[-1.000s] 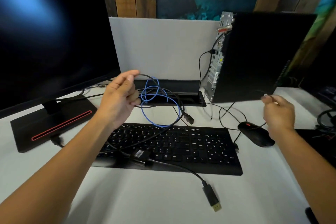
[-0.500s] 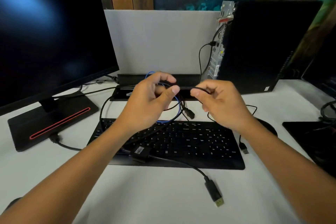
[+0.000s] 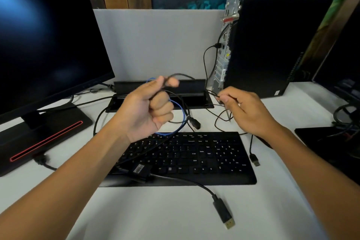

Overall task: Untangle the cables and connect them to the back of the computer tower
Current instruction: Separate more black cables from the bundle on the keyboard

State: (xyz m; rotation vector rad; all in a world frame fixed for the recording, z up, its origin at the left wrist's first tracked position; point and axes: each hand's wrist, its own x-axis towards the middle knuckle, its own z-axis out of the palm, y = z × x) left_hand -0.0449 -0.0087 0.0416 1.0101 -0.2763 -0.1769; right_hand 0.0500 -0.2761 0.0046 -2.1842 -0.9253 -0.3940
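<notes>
My left hand (image 3: pixel 150 109) is raised above the keyboard, fingers closed around a bundle of black cables, with the blue cable (image 3: pixel 182 115) looping below it. My right hand (image 3: pixel 245 111) pinches a thin black cable (image 3: pixel 211 92) near the base of the computer tower (image 3: pixel 276 45). The tower stands at the back right, its rear panel (image 3: pixel 224 48) facing left, with one black cable (image 3: pixel 206 58) plugged in. A black plug (image 3: pixel 195 123) hangs behind the keyboard. A gold-tipped display connector (image 3: pixel 225 214) lies on the desk in front. A loose USB plug (image 3: pixel 254 159) rests right of the keyboard.
A black keyboard (image 3: pixel 194 158) lies in the middle of the white desk (image 3: pixel 155 210), with a small black adapter (image 3: pixel 139 170) on its front edge. A large monitor (image 3: pixel 48 35) stands on the left. A cable tray (image 3: pixel 194 104) opens behind the keyboard. More cables lie at the far right (image 3: pixel 342 119).
My hands, which were touching over the keyboard, have pulled apart. The right hand moved right toward the tower with the thin cable, and the left hand lifted its bundle slightly.
</notes>
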